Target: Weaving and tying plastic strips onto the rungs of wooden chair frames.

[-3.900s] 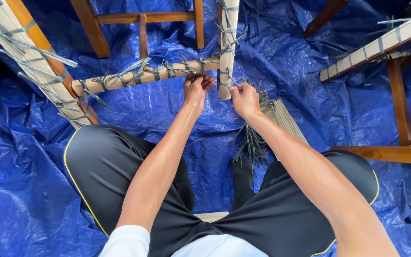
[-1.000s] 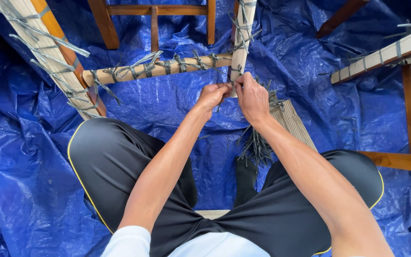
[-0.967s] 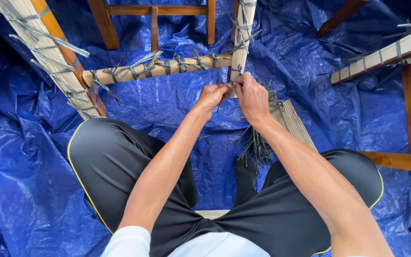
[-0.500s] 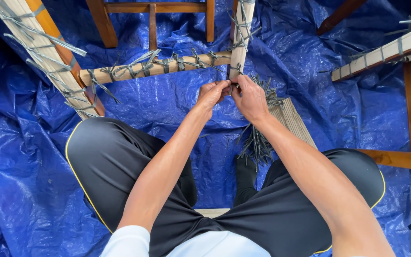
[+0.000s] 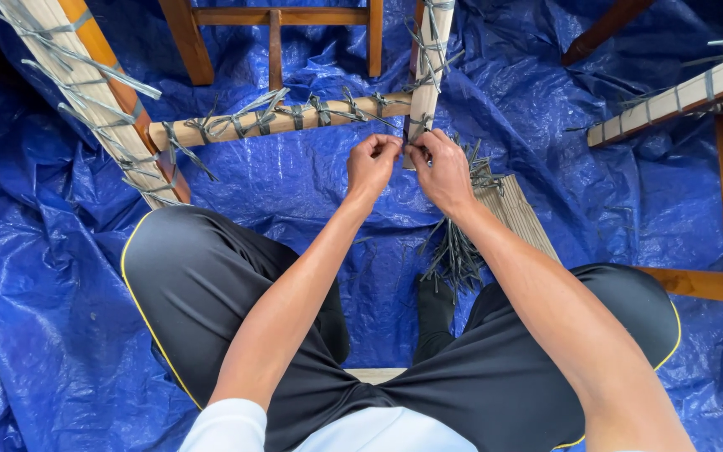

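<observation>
My left hand (image 5: 371, 161) and my right hand (image 5: 443, 170) meet at the lower end of an upright pale cane bundle (image 5: 429, 63), fingers pinched on a dark binding strip (image 5: 410, 134) wrapped around it. A horizontal cane bundle (image 5: 278, 119), tied with several grey strips, joins the upright one just above my hands. Below my right wrist lies a flat sheaf of cane slats (image 5: 519, 213) with a bunch of loose dark strips (image 5: 455, 251) fanning out from it.
A blue tarpaulin (image 5: 43, 276) covers the floor. A slanted bound bundle on a wooden leg (image 5: 85, 84) stands at the left, a wooden frame (image 5: 282, 21) at the top, and more bound slats on wooden rails (image 5: 696, 92) at the right. My knees in black shorts (image 5: 202, 276) frame the work.
My hands have shifted slightly along the end of the upright bundle, staying together on the binding strip. The view has barely moved.
</observation>
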